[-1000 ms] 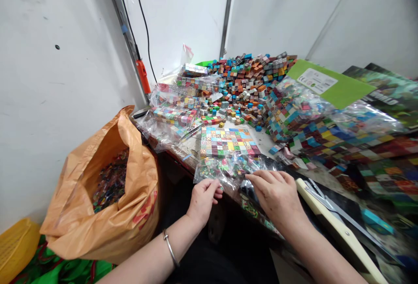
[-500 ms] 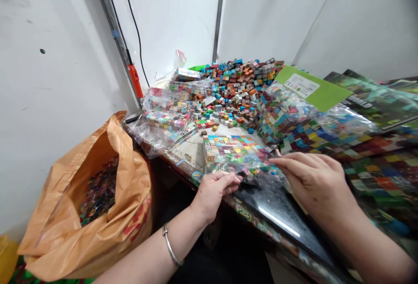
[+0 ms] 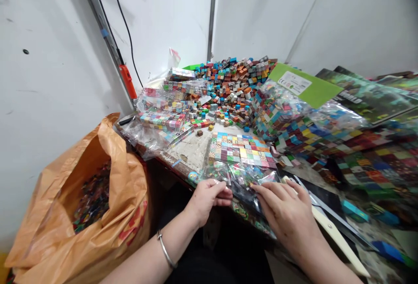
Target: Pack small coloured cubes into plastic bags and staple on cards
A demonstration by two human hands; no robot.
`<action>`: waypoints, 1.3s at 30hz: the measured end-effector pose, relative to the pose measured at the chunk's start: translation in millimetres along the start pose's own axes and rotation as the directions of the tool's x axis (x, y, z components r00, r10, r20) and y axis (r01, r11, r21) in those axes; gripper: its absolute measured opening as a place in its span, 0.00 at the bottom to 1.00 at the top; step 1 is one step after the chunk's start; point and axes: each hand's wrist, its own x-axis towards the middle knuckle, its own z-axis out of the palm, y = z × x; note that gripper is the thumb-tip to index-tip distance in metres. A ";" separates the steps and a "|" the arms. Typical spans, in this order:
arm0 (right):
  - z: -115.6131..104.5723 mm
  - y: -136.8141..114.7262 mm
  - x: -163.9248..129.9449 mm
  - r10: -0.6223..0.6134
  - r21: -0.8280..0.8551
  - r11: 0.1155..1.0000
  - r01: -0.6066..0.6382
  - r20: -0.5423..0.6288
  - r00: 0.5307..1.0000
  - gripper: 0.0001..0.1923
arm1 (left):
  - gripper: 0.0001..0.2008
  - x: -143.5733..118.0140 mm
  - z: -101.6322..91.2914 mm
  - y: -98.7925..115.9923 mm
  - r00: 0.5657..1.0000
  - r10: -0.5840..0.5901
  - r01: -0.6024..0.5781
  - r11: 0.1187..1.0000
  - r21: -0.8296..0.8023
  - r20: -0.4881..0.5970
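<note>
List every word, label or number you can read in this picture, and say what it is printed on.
"WORLD", partly cut off: dark green printed box at the right.
White label on the green card: print too small to read.
Red marks on the orange bag: unreadable.
Nothing else is legible.

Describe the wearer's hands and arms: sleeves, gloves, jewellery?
Both hands are bare: no gloves. The left hand has a thin silver metal bangle on its wrist. The right hand shows no ring or watch. Both forearms are uncovered, no sleeves in view.
</note>
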 end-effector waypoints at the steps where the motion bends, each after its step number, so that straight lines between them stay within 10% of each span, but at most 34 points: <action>1: 0.6 -4.8 1.4 0.009 -0.008 1.000 -0.009 -0.002 1.000 0.12 | 0.14 -3.0 -0.8 -2.4 1.000 -0.016 0.016 1.000 0.017 -0.015; 10: 17.9 -61.8 -10.5 -0.138 0.309 0.944 0.113 0.060 0.989 0.14 | 0.18 -13.4 -2.9 -14.8 0.997 -0.080 0.080 0.996 -0.027 -0.017; 19: 69.5 -48.2 -3.0 -0.127 0.271 0.961 0.060 0.236 0.963 0.20 | 0.20 -10.1 -7.4 -16.8 0.999 -0.022 0.024 0.995 0.093 -0.029; 30: 69.7 -64.7 52.2 0.046 0.202 0.970 -0.132 0.383 0.923 0.16 | 0.19 -10.5 -11.6 -15.9 0.998 -0.019 0.011 0.987 0.158 0.053; 39: 47.3 -67.4 28.5 -0.011 0.297 0.949 -0.106 0.366 0.931 0.14 | 0.15 -11.5 -17.1 -13.0 0.997 -0.061 0.058 0.996 0.065 0.038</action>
